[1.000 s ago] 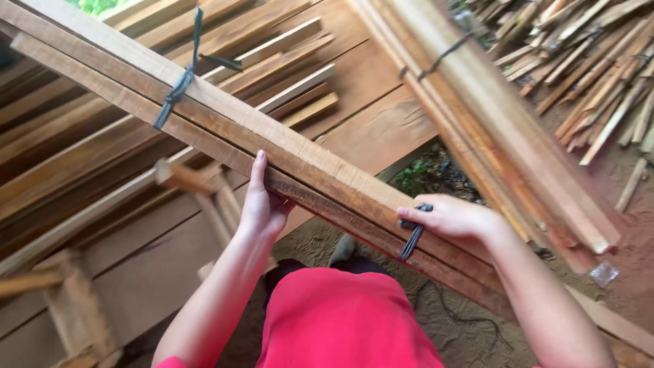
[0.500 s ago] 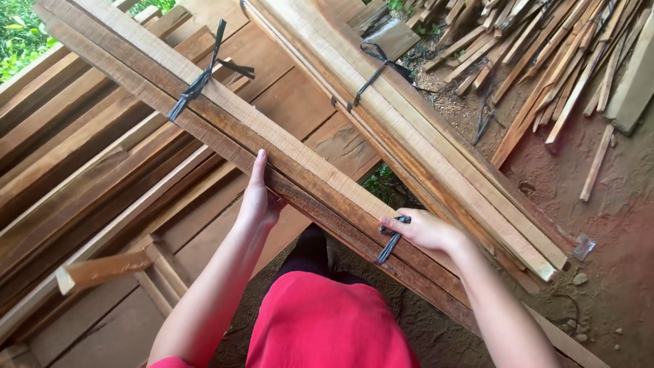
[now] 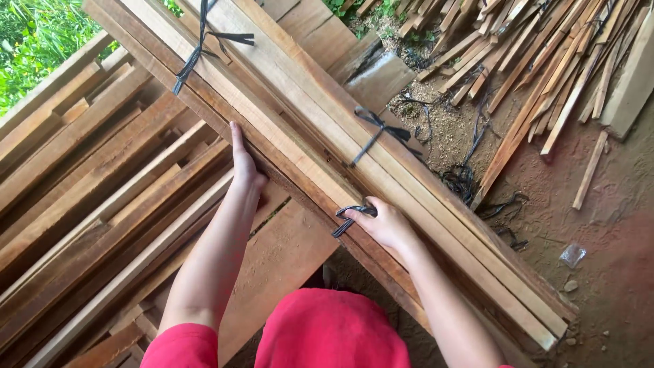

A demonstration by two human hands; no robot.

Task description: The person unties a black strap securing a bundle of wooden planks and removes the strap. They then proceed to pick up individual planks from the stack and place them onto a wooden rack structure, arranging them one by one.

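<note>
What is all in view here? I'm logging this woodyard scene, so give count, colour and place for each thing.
tied plank bundles: two, pale brown, side by side, diagonal across the middle
black straps: several around the bundles, more loose on the ground at right
stacked boards: many, brown, left
loose slats: a heap, pale brown, top right
dirt ground: reddish, right
greenery: top left
red garment: bottom centre
left hand: flat against the near bundle's edge
right hand: fingers on a black strap

The person wears a bright red short-sleeved top [image 3: 320,330]; both forearms are bare, without gloves, rings or watch.
</note>
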